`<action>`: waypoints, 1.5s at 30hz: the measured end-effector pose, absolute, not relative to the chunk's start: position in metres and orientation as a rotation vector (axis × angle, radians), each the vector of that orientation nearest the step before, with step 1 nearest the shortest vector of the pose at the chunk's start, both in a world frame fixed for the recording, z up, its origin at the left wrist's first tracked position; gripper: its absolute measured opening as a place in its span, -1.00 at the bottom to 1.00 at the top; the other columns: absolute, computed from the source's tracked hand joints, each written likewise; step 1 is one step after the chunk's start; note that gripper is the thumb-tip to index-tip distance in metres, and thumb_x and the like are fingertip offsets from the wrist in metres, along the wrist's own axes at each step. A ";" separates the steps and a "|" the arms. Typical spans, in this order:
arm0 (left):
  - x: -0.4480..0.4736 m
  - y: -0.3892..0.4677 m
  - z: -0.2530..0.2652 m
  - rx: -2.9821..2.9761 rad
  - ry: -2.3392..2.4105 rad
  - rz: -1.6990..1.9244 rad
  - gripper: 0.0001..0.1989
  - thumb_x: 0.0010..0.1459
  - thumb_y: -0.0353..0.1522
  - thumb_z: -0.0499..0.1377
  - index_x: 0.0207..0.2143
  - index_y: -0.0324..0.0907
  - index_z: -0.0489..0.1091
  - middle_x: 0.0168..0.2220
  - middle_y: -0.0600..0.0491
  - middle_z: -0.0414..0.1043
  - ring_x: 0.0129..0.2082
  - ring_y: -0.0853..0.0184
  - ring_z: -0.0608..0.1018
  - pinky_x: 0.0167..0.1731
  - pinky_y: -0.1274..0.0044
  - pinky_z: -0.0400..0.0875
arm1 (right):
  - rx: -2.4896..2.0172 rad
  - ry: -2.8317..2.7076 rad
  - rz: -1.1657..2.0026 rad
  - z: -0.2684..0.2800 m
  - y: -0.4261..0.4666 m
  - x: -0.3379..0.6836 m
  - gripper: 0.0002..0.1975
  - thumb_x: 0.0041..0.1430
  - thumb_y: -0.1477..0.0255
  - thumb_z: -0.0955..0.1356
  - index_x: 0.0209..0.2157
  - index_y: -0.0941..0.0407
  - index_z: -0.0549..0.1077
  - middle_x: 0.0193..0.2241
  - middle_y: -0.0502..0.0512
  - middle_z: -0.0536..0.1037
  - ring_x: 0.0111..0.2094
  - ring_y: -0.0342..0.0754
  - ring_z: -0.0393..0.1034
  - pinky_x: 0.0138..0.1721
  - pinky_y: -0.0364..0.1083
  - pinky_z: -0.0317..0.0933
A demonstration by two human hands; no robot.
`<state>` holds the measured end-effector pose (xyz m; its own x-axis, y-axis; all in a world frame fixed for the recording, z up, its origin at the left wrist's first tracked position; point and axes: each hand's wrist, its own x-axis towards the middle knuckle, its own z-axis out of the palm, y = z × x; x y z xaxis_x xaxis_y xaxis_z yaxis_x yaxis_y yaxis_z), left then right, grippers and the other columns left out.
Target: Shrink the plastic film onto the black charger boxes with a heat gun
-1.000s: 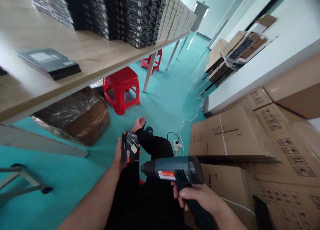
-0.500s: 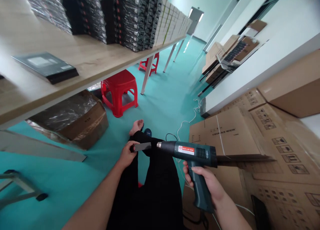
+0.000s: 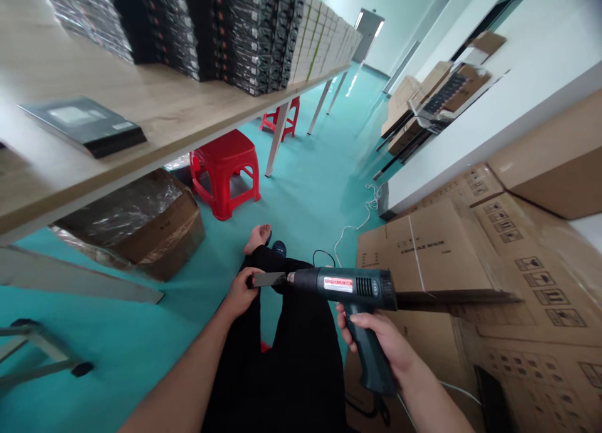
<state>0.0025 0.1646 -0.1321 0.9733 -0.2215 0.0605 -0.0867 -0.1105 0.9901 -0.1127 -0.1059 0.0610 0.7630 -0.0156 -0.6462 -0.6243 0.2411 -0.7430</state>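
My right hand (image 3: 376, 336) is wrapped round the grip of a dark green heat gun (image 3: 352, 286) with a red and white label. Its metal nozzle points left, close to the end of a thin grey and black box (image 3: 270, 279). That box is seen edge-on, its far face hidden, and my left hand (image 3: 241, 292) grips its left end, above my knees. Whether nozzle and box touch, I cannot tell. A similar flat black box (image 3: 84, 125) lies on the wooden table (image 3: 183, 104) at the left.
Stacks of wrapped black boxes (image 3: 258, 38) and white boxes (image 3: 320, 41) stand on the table. Below are a red stool (image 3: 223, 170) and an open carton (image 3: 174, 232). Large cartons (image 3: 423, 245) line the right side. A white cable (image 3: 348, 229) trails across the floor.
The heat gun has moved left in my right hand, bringing its nozzle nearer the thin box. My left hand and the box have hardly moved.
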 end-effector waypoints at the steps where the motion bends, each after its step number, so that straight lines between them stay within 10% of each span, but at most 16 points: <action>1: 0.002 0.164 -0.133 1.685 -0.232 -0.115 -0.62 -0.13 -0.59 0.05 -0.22 -0.16 0.39 -0.19 0.02 0.43 -0.12 0.26 0.45 -0.08 0.42 0.27 | -1.278 0.606 0.457 0.061 -0.105 -0.111 -0.73 0.01 0.41 0.34 -0.21 0.19 0.48 -0.39 0.12 0.51 -0.50 -0.14 0.38 -0.54 -0.20 0.25; 45: 0.005 0.170 -0.161 1.974 -0.230 0.157 -0.65 -0.13 -0.58 0.08 -0.26 -0.11 0.40 -0.12 0.00 0.40 -0.06 0.22 0.41 0.01 0.31 0.24 | -1.447 0.449 0.442 0.043 -0.060 -0.105 -0.73 0.03 0.40 0.37 -0.19 0.18 0.47 -0.39 0.11 0.52 -0.49 -0.09 0.38 -0.50 -0.11 0.28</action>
